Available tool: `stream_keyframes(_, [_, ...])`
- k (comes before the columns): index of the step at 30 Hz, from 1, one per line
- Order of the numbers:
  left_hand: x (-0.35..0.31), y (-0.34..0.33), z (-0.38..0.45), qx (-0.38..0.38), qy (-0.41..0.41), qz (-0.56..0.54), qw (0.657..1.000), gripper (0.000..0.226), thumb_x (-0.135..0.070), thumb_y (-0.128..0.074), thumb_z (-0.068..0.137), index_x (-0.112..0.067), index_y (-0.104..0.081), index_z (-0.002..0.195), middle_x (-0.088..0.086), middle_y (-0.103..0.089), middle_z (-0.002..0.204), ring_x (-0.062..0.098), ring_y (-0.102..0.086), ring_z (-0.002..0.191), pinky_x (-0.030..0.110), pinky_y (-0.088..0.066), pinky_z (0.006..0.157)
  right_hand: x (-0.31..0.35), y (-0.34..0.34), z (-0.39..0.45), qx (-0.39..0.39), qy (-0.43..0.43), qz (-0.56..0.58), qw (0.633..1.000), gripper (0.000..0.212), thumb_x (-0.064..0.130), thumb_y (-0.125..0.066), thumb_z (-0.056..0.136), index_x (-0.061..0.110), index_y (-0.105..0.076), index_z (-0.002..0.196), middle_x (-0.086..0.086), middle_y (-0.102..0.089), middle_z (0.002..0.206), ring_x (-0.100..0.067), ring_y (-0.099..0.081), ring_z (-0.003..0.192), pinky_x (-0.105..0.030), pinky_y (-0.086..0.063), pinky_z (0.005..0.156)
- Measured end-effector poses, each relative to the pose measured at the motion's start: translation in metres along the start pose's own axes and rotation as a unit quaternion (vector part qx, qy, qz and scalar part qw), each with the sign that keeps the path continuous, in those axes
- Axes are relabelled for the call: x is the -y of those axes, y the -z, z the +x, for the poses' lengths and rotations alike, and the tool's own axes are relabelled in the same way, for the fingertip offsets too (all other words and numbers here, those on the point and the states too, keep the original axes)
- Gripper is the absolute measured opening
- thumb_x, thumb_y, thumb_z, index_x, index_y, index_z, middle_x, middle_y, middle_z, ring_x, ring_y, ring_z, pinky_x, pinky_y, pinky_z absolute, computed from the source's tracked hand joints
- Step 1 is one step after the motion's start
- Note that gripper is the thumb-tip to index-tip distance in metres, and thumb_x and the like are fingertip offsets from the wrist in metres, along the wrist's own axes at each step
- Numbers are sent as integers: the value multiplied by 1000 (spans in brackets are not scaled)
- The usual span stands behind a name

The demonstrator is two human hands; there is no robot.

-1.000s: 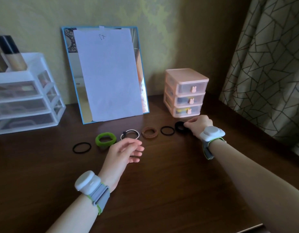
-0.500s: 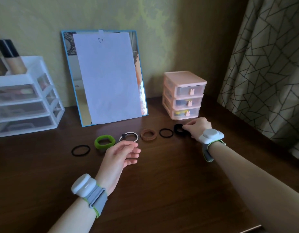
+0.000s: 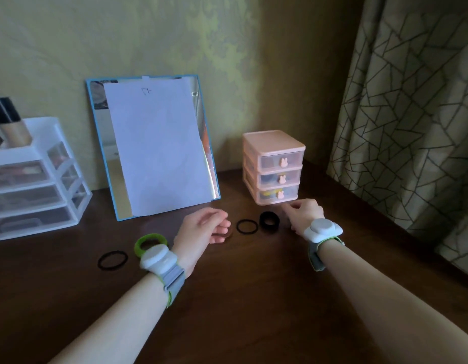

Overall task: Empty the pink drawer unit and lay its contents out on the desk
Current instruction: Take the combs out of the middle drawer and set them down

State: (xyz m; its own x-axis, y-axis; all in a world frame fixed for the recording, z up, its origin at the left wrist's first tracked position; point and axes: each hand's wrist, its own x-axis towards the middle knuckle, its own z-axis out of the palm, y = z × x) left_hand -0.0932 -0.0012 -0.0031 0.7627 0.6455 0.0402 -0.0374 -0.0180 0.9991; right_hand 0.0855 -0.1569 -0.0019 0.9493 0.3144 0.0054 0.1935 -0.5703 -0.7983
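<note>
The pink drawer unit (image 3: 273, 166) stands at the back of the dark desk (image 3: 254, 298), all three drawers closed; dark and yellow items show through the lower two. Hair ties lie in a row in front: a thin black one (image 3: 112, 260), a green scrunchie (image 3: 150, 243), a thin black ring (image 3: 247, 227) and a thick black band (image 3: 269, 219). My left hand (image 3: 201, 229) hovers open over the middle of the row, hiding other ties. My right hand (image 3: 305, 214) is just below the unit's bottom drawer, fingers loosely curled and holding nothing, right of the thick band.
A blue-framed mirror (image 3: 201, 143) covered by a white sheet leans on the wall. A clear white drawer organizer (image 3: 38, 179) with bottles on top stands at the left. A patterned curtain (image 3: 411, 114) hangs at the right, beside the desk's edge.
My right hand has let go of the thick black band and risen toward the bottom drawer. My left hand has moved forward over the brown and white ties. The camera view has tilted down.
</note>
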Motion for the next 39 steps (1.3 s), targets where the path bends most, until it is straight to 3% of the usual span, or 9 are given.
stream_keyframes(5, [-9,-37,54,-19,-45,33,998,9,-21,-64,90,-17,-71,93,7,-74,93,15,-70,82,27,-59,69,5,-1,24,-26,10,13,1000,31,44,-63,85,18,-74,97,-11,-73,92,-33,-69,85,-44,-57,82])
stream_keyframes(9, [-13,-61,92,-38,-96,126,987,23,-27,-66,88,-17,-69,108,5,-71,110,18,-66,101,38,-54,91,10,-6,41,-69,18,40,997,40,54,-61,84,21,-72,103,-2,-73,101,-28,-67,92,-33,-52,76])
stream_keyframes(12, [-22,-79,115,-65,-142,183,971,36,-34,-67,87,-22,-64,120,2,-66,123,16,-64,105,20,-42,87,14,-9,51,-99,27,66,993,43,57,-59,85,22,-70,107,1,-73,98,-23,-66,88,-29,-48,69])
stream_keyframes(20, [-26,-116,153,-60,-145,159,975,60,-57,-55,88,-36,-42,143,-5,-55,141,19,-51,128,23,-35,98,15,-10,70,-103,44,73,991,18,44,-67,83,26,-67,82,3,-71,83,-20,-67,78,-34,-55,67])
stream_keyframes(22, [-24,-120,155,-66,-150,166,972,56,-57,-55,88,-38,-46,139,-4,-59,136,18,-52,125,19,-33,92,14,-12,72,-107,49,62,991,18,45,-68,82,28,-66,79,4,-71,80,-18,-66,76,-31,-53,64])
stream_keyframes(25, [-25,-125,158,-79,-176,185,964,41,-48,-60,89,-33,-58,127,-6,-65,107,19,-59,107,18,-34,79,12,-12,76,-127,52,37,990,19,46,-67,81,27,-67,79,7,-70,79,-16,-64,73,-26,-47,60])
stream_keyframes(31, [-24,-129,163,-35,-187,175,966,22,-47,-62,87,-41,-63,108,-23,-61,87,6,-55,89,26,-45,81,5,-5,78,-150,59,20,987,19,42,-64,81,23,-68,84,4,-70,80,-21,-65,79,-37,-56,69])
stream_keyframes(34, [-24,-135,163,2,-179,163,970,28,-50,-61,86,-42,-63,113,-24,-62,94,7,-59,96,45,-56,84,0,1,75,-171,52,7,984,20,42,-63,80,23,-67,83,3,-70,80,-23,-65,80,-38,-56,70])
stream_keyframes(39, [-25,-138,163,28,-187,168,967,38,-59,-57,82,-45,-58,117,-17,-64,105,15,-62,105,48,-55,88,-5,5,69,-194,50,3,980,20,44,-64,78,24,-66,80,5,-69,78,-22,-65,77,-35,-54,69])
